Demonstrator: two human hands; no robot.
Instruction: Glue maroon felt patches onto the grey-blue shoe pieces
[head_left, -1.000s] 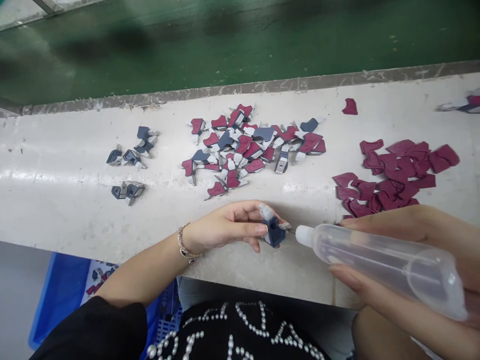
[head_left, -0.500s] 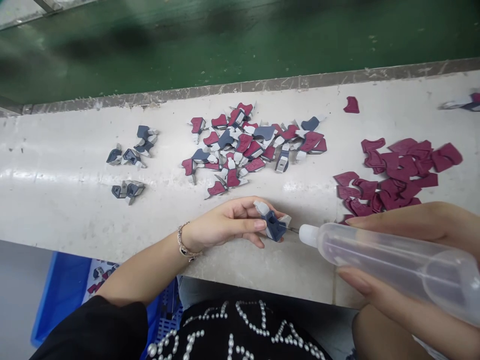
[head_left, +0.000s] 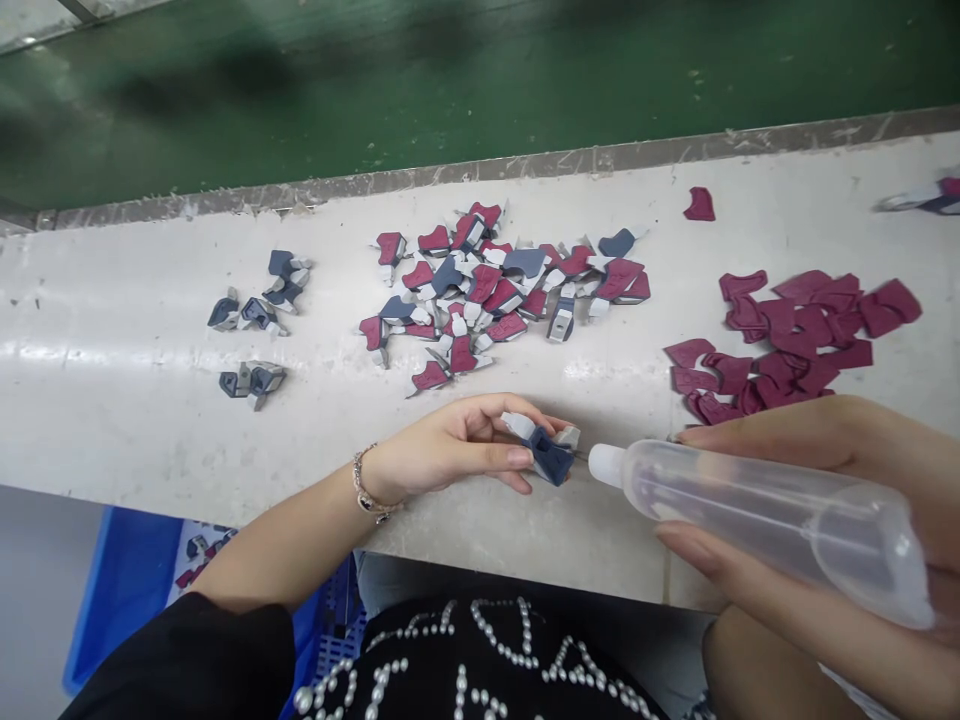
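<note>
Between the thumb and fingers of my left hand (head_left: pixel 457 448) is a small dark-blue and grey plastic part (head_left: pixel 552 456), its hollow side facing up. My right hand (head_left: pixel 847 440) grips a translucent squeeze bottle (head_left: pixel 757 510) with a white cap and thin needle tip, lying nearly level. The needle points left and reaches the part's right edge; whether it touches cannot be made out. Beyond my left hand lies a heap of red, blue and white assembled parts (head_left: pixel 487 285). Loose dark-red pieces (head_left: pixel 814 325) form a pile just past my right hand.
A few blue-grey parts (head_left: pixel 262 312) lie on the left of the white bench (head_left: pixel 112 400). One red piece (head_left: pixel 700 204) sits apart at the back. A green surface (head_left: pixel 480 90) runs behind the bench. A blue bin (head_left: pixel 120 590) holding parts stands below at left.
The bottle and my right hand have shifted slightly left, bringing the needle closer over the held part. My left hand stays nearly still; the view has moved a little.
</note>
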